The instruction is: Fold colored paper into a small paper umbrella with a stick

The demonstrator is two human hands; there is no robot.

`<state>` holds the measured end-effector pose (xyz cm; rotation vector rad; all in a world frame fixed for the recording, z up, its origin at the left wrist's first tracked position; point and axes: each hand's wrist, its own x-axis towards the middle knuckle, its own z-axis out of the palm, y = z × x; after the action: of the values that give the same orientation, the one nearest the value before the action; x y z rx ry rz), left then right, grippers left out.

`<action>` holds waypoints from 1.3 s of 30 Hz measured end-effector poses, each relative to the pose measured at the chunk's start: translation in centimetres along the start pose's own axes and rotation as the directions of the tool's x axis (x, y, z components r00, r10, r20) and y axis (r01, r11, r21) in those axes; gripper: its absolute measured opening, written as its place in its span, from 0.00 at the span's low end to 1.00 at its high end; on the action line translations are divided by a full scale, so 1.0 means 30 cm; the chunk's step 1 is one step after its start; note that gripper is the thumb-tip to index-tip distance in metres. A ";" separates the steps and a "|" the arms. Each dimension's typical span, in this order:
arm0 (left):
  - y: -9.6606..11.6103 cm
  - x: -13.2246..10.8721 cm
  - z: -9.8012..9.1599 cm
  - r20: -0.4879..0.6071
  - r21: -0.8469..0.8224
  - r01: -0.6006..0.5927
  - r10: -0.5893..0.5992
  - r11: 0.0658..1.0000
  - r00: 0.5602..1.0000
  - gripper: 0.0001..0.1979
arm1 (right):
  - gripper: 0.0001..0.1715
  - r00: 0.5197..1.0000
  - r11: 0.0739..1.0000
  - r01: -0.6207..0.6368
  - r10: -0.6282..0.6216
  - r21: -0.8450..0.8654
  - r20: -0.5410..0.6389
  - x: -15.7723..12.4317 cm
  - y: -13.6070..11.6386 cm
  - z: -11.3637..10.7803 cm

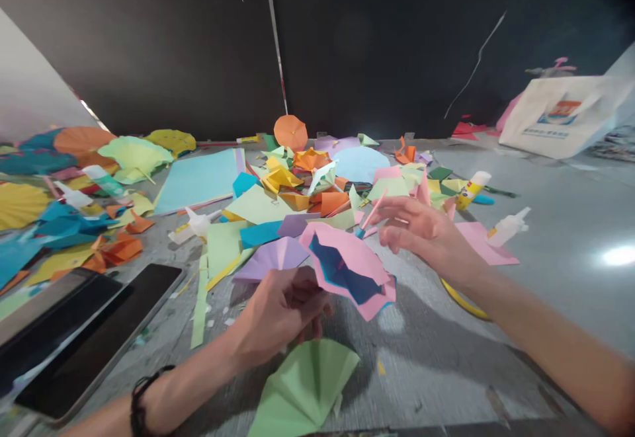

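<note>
My left hand [280,311] is closed around the base of a folded paper umbrella top [347,268], pink outside and blue inside, held just above the grey table [446,357]. My right hand [421,229] hovers behind it with fingers stretched out, next to a thin pink stick [370,215] that points up from the paper; whether the fingers touch the stick is unclear. A pleated green paper fan [305,384] lies under my left wrist. A purple pleated piece [272,258] lies just beyond my left hand.
Two dark tablets [89,338] lie at the front left. Coloured paper sheets and finished paper umbrellas [133,153] cover the left and middle. Glue bottles [506,227] and a glue stick [471,189] lie at the right; a white bag [560,116] stands at the back right.
</note>
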<state>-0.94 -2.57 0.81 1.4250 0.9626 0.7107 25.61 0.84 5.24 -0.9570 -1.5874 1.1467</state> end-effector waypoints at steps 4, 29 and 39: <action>-0.012 -0.005 -0.005 -0.024 0.041 -0.058 0.059 0.997 0.998 0.12 | 0.12 0.998 0.996 -0.055 0.057 0.074 -0.018 0.002 0.049 -0.004; 0.017 -0.010 -0.013 -0.012 -0.467 -0.173 0.189 0.867 0.982 0.08 | 0.21 0.982 0.901 -0.188 0.173 0.392 0.072 -0.017 0.144 0.022; 0.009 -0.005 -0.016 0.045 -0.482 -0.106 0.146 0.870 0.988 0.07 | 0.19 0.979 0.901 -0.193 0.151 0.389 0.135 -0.025 0.131 0.036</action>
<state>-1.40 -2.45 1.13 1.0701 0.5758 0.9099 25.05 0.91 1.13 -0.7835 -1.2878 1.5951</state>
